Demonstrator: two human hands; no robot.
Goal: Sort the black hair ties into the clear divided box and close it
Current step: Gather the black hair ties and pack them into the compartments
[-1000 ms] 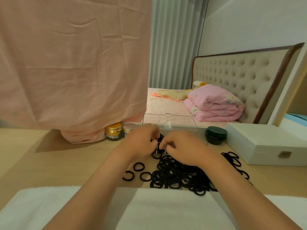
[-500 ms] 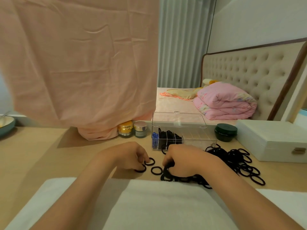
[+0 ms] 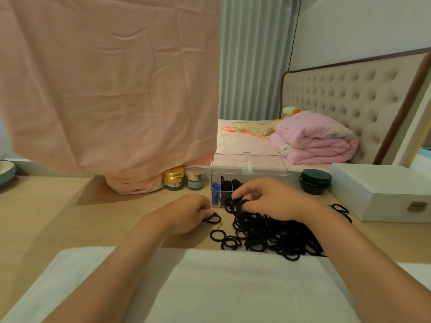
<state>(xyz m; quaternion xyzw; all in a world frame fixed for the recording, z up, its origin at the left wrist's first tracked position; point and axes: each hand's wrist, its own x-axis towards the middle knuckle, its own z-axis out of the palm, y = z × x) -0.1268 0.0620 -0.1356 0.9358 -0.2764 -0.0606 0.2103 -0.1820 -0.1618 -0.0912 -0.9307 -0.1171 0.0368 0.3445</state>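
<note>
Pinching one hair tie (image 3: pixel 213 218) in the curled fingers of the left hand (image 3: pixel 186 212); clutching a bunch (image 3: pixel 234 204) off the pile (image 3: pixel 268 236) in the right hand (image 3: pixel 271 198), just before the open clear box (image 3: pixel 249 165). Best lifted slowly, shaking stragglers loose, then dropped into a free compartment.

We can read no words, brand names or numbers anywhere in the view. Just left of centre, the gold jar (image 3: pixel 174 181) has a dark band across its lid. The pale green jar (image 3: pixel 195 181) beside it shows a faint mark on its front. Both are too small and blurred for us to make out any letters.
</note>
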